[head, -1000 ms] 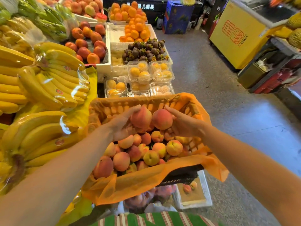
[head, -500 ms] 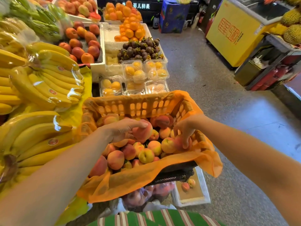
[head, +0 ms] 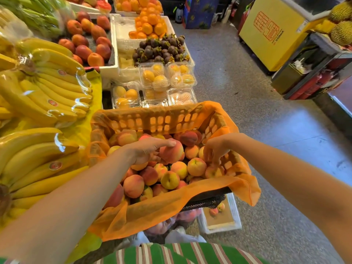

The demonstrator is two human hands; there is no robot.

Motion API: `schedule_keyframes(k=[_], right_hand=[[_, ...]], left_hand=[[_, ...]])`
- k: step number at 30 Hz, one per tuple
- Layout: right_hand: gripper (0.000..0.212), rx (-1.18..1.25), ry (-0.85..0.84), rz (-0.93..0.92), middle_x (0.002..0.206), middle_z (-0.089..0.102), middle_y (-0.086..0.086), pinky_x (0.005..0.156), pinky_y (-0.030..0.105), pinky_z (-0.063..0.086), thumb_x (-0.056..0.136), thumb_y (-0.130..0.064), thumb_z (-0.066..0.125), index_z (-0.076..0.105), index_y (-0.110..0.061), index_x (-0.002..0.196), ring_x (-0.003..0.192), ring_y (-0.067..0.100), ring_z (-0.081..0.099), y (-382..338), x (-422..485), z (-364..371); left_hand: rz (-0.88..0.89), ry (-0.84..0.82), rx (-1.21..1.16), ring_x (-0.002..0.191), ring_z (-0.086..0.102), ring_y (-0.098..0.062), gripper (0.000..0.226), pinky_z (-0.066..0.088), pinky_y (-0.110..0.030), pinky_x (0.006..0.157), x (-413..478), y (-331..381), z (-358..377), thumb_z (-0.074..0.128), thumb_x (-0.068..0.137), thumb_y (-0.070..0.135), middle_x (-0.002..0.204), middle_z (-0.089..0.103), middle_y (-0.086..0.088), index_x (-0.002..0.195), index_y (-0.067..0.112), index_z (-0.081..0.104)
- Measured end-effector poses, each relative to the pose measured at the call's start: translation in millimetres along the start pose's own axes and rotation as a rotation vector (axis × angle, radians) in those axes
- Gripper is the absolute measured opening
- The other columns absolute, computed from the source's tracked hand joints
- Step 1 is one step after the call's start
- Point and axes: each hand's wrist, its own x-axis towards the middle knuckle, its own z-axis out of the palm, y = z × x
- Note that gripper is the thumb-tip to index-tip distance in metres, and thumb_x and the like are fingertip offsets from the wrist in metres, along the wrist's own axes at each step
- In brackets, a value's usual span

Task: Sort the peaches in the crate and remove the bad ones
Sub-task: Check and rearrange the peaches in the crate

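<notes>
Peaches [head: 169,180] fill one slotted crate [head: 152,121] straight ahead of you at the centre of the view. Roughly two dozen of them show. The crate is lined with one sheet of orange mesh [head: 162,208] that spills over its near edge. Both of your hands are inside the crate.

Your left hand [head: 144,151], at ten o'clock from the crate's middle, grips one reddish peach [head: 171,154]. The forefinger lies straight across its top and the other fingers curl underneath.

Your right hand [head: 217,147] is at three o'clock, just beside the crate's right wall. Its fingers are bent downward, with the tips on or just above one small peach [head: 214,171]. Whether they pinch it cannot be told.

Around the crate:
- At nine o'clock are wrapped bunches of bananas [head: 43,96], at least four of them.
- At twelve o'clock, just beyond the far wall, are five clear plastic boxes [head: 154,76] of yellow fruit.
- Past the boxes are one heap of dark mangosteens [head: 158,49] and one heap of oranges [head: 150,25].
- At five o'clock, low on the floor, one white foam tray [head: 235,214] holds two loose fruits [head: 213,211].
- At one o'clock, well apart, stands one yellow chest freezer [head: 270,35].
- At six o'clock is your green striped shirt [head: 171,254].
</notes>
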Motion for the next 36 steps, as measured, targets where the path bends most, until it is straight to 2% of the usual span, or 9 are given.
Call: schedule_keyframes(k=[3,7,9,12,15,18,21,25,36], right_hand=[[0.037,0.176,0.118,-0.093,0.109,0.063,-0.007,0.089,0.03,0.052,0.084,-0.02,0.073,0.064,-0.026,0.119,0.107,0.016,0.06,8.3,-6.6,-6.1],[0.022,0.468,0.646,-0.204,0.105,0.067,-0.002,0.089,0.037,0.052,0.084,-0.018,0.071,0.069,-0.02,0.106,0.1,0.014,0.062,34.0,-19.8,-3.8],[0.03,0.398,0.864,-0.111,0.126,0.058,0.006,0.101,0.047,0.041,0.085,-0.024,0.07,0.067,-0.022,0.114,0.119,0.024,0.05,48.7,-19.7,7.7],[0.061,0.43,0.751,0.018,0.158,0.019,0.007,0.113,0.053,0.026,0.088,-0.034,0.067,0.041,-0.031,0.143,0.143,0.032,0.021,62.6,-17.8,33.2],[0.08,0.773,0.609,-0.173,0.161,0.009,-0.003,0.118,0.038,0.023,0.093,-0.029,0.062,0.011,-0.03,0.154,0.146,0.018,0.016,61.5,-18.2,53.7],[0.083,0.898,0.628,-0.179,0.161,0.007,-0.004,0.116,0.031,0.024,0.096,-0.026,0.057,-0.002,-0.03,0.154,0.146,0.016,0.018,60.1,-13.4,61.4],[0.078,0.938,0.644,-0.188,0.161,0.008,-0.006,0.116,0.033,0.025,0.098,-0.024,0.054,-0.001,-0.035,0.154,0.145,0.016,0.019,66.7,-7.9,62.7],[0.077,0.953,0.639,-0.2,0.16,0.015,-0.008,0.117,0.042,0.028,0.097,-0.027,0.056,0.004,-0.043,0.152,0.144,0.016,0.024,73.5,-5.5,63.9],[0.077,0.947,0.669,-0.197,0.16,0.017,-0.006,0.115,0.042,0.03,0.096,-0.027,0.056,0.004,-0.041,0.152,0.143,0.017,0.027,73.1,-6.1,65.4]], left_hand=[[-0.007,-0.008,-0.001,0.108,0.061,-0.027,0.039,0.056,-0.036,0.085,5.9,1.7,2.2,0.07,0.083,0.036,0.126,0.056,-0.008,0.117,0.018,0.062],[-0.012,0.023,0.033,0.106,0.061,-0.027,0.038,0.055,-0.035,0.083,23.2,5.4,13.8,0.074,0.079,0.038,0.121,0.058,-0.008,0.108,0.015,0.067],[0.0,0.051,0.036,0.107,0.059,-0.025,0.036,0.056,-0.036,0.08,36.6,9.5,26.2,0.074,0.08,0.036,0.119,0.059,-0.006,0.107,0.014,0.069],[-0.004,0.084,0.064,0.116,0.051,-0.024,0.044,0.051,-0.038,0.086,59.6,14.8,46.7,0.079,0.072,0.041,0.127,0.056,-0.003,0.109,0.019,0.069],[-0.021,0.04,0.053,0.116,0.05,-0.022,0.037,0.043,-0.044,0.102,77.1,20.9,64.7,0.076,0.076,0.036,0.127,0.055,-0.001,0.11,0.025,0.067],[0.044,0.028,0.009,0.099,0.055,-0.013,0.029,0.05,-0.03,0.078,85.9,26.2,77.3,0.071,0.083,0.023,0.122,0.057,-0.003,0.111,0.023,0.063],[0.244,0.178,0.25,0.098,0.056,-0.013,0.048,0.05,-0.025,0.071,97.5,23.6,79.6,0.081,0.073,0.028,0.115,0.058,0.0,0.116,0.021,0.061],[0.438,0.34,0.625,0.108,0.056,-0.02,0.067,0.048,-0.037,0.092,114.5,22.5,84.7,0.087,0.064,0.036,0.118,0.059,-0.003,0.121,0.016,0.058],[0.575,0.41,0.891,0.118,0.051,-0.03,0.066,0.041,-0.04,0.095,131.8,17.3,86.7,0.078,0.074,0.035,0.127,0.057,-0.01,0.132,0.016,0.052]])
